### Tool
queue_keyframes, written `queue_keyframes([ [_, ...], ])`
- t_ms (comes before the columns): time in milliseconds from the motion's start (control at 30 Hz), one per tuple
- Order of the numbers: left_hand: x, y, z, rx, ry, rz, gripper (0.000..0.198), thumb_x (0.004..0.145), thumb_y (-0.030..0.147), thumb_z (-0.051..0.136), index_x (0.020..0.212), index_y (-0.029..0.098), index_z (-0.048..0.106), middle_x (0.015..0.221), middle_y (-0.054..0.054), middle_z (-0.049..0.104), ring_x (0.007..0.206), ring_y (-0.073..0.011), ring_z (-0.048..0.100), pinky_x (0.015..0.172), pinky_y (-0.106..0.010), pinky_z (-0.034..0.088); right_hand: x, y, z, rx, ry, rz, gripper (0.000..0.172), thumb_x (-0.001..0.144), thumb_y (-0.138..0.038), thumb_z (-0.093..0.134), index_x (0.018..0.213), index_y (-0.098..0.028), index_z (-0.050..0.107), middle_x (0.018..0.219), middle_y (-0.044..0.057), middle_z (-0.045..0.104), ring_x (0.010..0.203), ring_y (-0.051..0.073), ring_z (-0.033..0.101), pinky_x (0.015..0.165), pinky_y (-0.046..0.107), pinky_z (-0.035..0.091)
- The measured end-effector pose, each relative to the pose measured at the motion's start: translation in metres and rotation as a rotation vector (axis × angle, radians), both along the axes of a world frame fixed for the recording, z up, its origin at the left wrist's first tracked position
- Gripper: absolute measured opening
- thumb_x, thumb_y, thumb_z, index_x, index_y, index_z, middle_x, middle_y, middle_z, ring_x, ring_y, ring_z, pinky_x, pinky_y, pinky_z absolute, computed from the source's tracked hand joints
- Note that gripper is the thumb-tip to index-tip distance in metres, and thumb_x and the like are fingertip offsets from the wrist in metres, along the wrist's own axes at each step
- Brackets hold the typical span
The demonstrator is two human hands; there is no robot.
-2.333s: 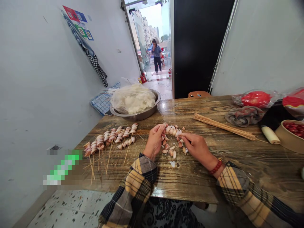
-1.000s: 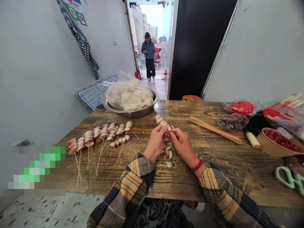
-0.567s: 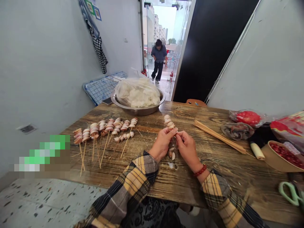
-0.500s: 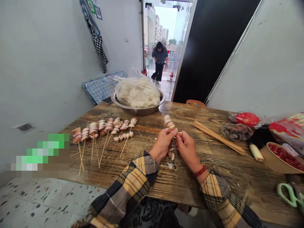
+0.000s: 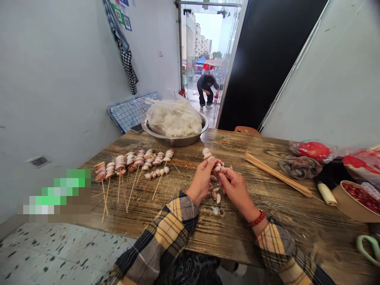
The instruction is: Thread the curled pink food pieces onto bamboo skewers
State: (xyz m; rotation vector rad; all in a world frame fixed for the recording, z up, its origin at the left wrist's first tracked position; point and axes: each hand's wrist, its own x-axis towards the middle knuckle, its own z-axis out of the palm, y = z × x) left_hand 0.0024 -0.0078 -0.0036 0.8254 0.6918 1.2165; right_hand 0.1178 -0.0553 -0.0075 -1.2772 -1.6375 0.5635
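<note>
The left hand (image 5: 203, 179) grips a skewer (image 5: 208, 155) threaded with cloves, held above the middle of the table (image 5: 282, 221), while the right hand (image 5: 236, 190) pinches a clove onto it. Loose cloves (image 5: 215, 194) lie just under the hands. Finished skewers (image 5: 133, 163) lie to the left, bare sticks (image 5: 277, 175) to the right and a steel bowl (image 5: 175, 139) beyond.

Grey walls (image 5: 59, 79), speckled floor (image 5: 59, 253), daylit glass doorway (image 5: 208, 47), wooden table (image 5: 297, 221).

The sleeves (image 5: 169, 233) are yellow-and-black plaid, the bracelet (image 5: 257, 218) red, the table (image 5: 297, 213) grained brown, the skewered pieces (image 5: 207, 153) pale pink.
</note>
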Motion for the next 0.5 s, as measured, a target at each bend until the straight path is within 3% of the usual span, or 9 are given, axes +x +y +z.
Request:
queue_keyframes([
  [133,-0.001,-0.001,0.002,-0.035,-0.041,-0.009,0.042,0.067,0.052,0.073,0.077,0.012,0.068,0.074,-0.005,0.065,0.058,-0.0104,0.056,0.053,-0.022,0.039,0.0,-0.002,0.0,0.029,-0.087,0.034,0.019,0.091,-0.03,0.047,0.091,-0.02,0.063,0.06,-0.001,0.06,0.054,0.015,0.056,0.051,0.024,0.041],
  [400,0.006,-0.009,0.002,-0.011,-0.163,-0.126,0.035,0.067,0.044,0.076,0.079,0.012,0.07,0.083,-0.009,0.07,0.08,-0.0179,0.064,0.08,-0.03,0.046,-0.007,-0.002,-0.007,0.139,0.054,-0.06,0.02,0.091,-0.03,0.047,0.083,-0.018,0.061,0.08,0.003,0.067,0.07,0.015,0.06,0.066,0.025,0.045],
  [500,0.01,-0.012,0.003,-0.014,-0.205,-0.115,0.029,0.066,0.038,0.077,0.077,0.012,0.069,0.084,-0.008,0.07,0.085,-0.018,0.064,0.084,-0.029,0.045,-0.007,-0.001,-0.008,0.151,0.067,-0.078,0.019,0.09,-0.03,0.048,0.082,-0.018,0.061,0.077,0.002,0.067,0.068,0.015,0.059,0.065,0.025,0.045],
])
